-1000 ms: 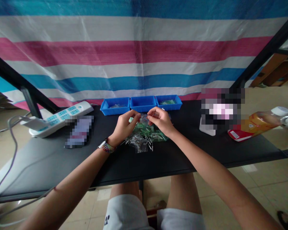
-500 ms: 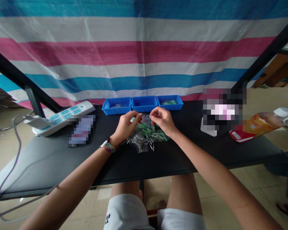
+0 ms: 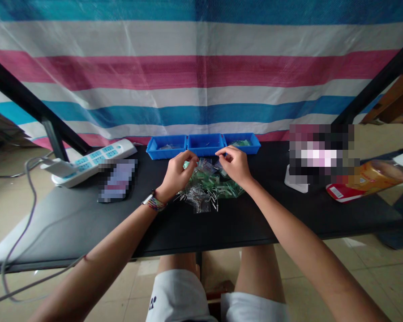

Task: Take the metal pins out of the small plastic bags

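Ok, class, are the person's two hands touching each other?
No, a clear gap shows between the left hand and the right hand, with a pile of small parts below them in the picture.

We take this for a makeshift workshop corner: blue, white and pink striped plastic sheeting (image 3: 201,71) hangs behind our black tabletop (image 3: 177,230), where three blue plastic bins (image 3: 206,152) and small green and silvery pieces (image 3: 208,184) sit, above beige floor tiles (image 3: 139,288).
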A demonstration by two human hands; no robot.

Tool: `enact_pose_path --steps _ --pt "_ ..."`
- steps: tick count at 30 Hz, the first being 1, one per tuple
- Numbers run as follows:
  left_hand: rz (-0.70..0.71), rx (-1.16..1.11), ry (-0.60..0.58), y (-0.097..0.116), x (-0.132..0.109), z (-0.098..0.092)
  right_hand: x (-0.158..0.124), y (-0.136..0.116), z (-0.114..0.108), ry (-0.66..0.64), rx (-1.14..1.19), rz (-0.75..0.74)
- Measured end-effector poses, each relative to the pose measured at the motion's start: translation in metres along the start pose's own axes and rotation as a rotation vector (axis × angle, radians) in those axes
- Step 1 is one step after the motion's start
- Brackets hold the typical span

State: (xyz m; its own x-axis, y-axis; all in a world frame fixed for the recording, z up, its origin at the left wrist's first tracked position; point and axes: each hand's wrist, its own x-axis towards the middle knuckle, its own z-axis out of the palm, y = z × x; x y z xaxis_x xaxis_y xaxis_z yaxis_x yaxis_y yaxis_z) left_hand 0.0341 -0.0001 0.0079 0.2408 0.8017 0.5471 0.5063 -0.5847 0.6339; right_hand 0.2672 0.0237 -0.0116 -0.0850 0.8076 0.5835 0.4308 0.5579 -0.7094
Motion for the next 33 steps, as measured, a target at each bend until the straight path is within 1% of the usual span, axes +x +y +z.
enact_pose_path --steps 3,5,8,13,17,21,24,26,30,33 --pt "0.052 0.148 -0.061 -0.006 0.001 0.002 -0.007 -0.004 0.004 -0.216 -0.083 -0.120" --pt "0.068 0.206 -0.106 -0.011 0.000 0.004 -0.010 -0.004 0.007 -0.325 -0.144 -0.197" --pt "0.071 0.222 -0.151 -0.018 0.000 0.006 -0.013 -0.003 0.012 -0.389 -0.198 -0.228" --pt "0.091 0.223 -0.190 -0.017 0.000 0.006 -0.015 -0.004 0.013 -0.377 -0.226 -0.221" --pt "0.122 0.161 -0.205 -0.009 0.001 0.005 -0.014 -0.009 0.013 -0.298 -0.179 -0.187" --pt "0.101 0.077 -0.153 -0.005 0.000 0.005 -0.014 -0.010 0.015 -0.183 0.052 -0.053" --pt "0.046 -0.025 -0.103 -0.003 -0.001 0.006 -0.015 -0.009 0.019 -0.173 0.305 0.115" --pt "0.021 -0.099 -0.077 -0.002 -0.001 0.007 -0.016 -0.010 0.021 -0.181 0.440 0.198" --pt "0.003 -0.231 -0.039 -0.004 0.000 0.009 -0.015 -0.014 0.020 -0.176 0.561 0.266" --pt "0.007 -0.264 -0.053 -0.006 0.000 0.009 -0.013 -0.015 0.019 -0.162 0.621 0.340"
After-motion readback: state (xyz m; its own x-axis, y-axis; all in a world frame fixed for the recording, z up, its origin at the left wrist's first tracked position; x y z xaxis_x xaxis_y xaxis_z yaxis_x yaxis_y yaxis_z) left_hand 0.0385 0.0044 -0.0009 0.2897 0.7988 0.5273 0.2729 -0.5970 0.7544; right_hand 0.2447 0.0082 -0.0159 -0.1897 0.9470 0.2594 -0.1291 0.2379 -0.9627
